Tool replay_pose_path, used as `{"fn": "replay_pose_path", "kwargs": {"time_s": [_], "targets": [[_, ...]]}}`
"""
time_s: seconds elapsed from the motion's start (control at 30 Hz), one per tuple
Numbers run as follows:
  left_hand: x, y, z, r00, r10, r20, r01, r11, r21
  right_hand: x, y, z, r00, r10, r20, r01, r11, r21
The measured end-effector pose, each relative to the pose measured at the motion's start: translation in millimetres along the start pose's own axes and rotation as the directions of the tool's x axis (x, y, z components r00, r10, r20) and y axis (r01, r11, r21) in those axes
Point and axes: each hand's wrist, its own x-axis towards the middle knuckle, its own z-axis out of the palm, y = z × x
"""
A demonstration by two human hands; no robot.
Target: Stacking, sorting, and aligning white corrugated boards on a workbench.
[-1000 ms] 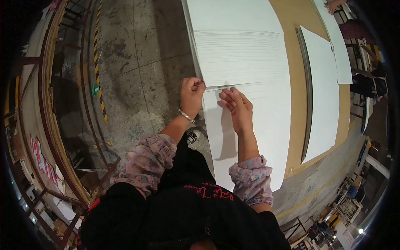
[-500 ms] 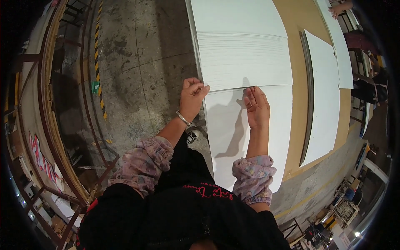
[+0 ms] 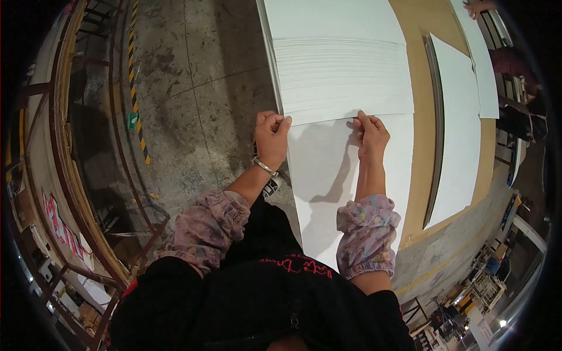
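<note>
A fanned stack of large white sheets (image 3: 339, 76) lies on the table, their near edges stepped one behind another. My left hand (image 3: 272, 139) is closed at the near left corner of the nearest stepped sheet, thumb on top and fingers curled at the table's edge. Along that same near edge, right of the middle, my right hand (image 3: 373, 133) pinches the sheet between thumb and fingers. Under it a broad white surface (image 3: 328, 169) stretches toward me, with the shadow of my right arm across it.
Brown board (image 3: 421, 88) shows right of the stack. Farther right lies a second white-topped pile (image 3: 459, 140) with a dark side edge. Another person's hand (image 3: 477, 8) rests at the far right corner. On the left are concrete floor (image 3: 193, 111), striped tape (image 3: 136, 88) and a metal rack (image 3: 120, 134).
My right hand has shifted slightly right, and its fingers have gone from loosely spread to a pinch on the sheet's near edge. My left hand stays at the corner.
</note>
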Motion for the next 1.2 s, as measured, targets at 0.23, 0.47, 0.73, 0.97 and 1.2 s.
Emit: {"fn": "replay_pose_path", "kwargs": {"time_s": [0.23, 0.47, 0.73, 0.97, 1.2], "targets": [[3.0, -5.9, 2.4, 0.998, 0.060, -0.029, -0.056, 0.992, 0.117, 0.4, -1.0, 3.0, 1.000, 0.023, -0.004, -0.023, 1.000, 0.000], [17.3, -12.9, -6.1, 0.994, 0.034, 0.108, -0.030, 0.999, -0.033, -8.6, 9.8, 0.4, 0.996, -0.013, 0.088, 0.014, 1.000, -0.008], [8.0, -17.4, 11.9, 1.000, 0.017, 0.021, -0.020, 0.993, 0.117, -45.5, 11.3, 2.8, 0.921, -0.051, 0.387, 0.045, 0.999, 0.023], [14.2, -12.7, -3.8, 1.000, 0.000, 0.002, 0.001, 0.977, -0.215, -51.3, 17.6, 24.8, 0.874, 0.126, 0.470, -0.299, 0.900, 0.316], [12.4, -9.1, -18.0, 0.989, 0.101, 0.111, -0.098, 0.995, -0.028, -37.7, -5.0, 21.6, 0.954, 0.082, 0.287, -0.192, 0.906, 0.377]]}}
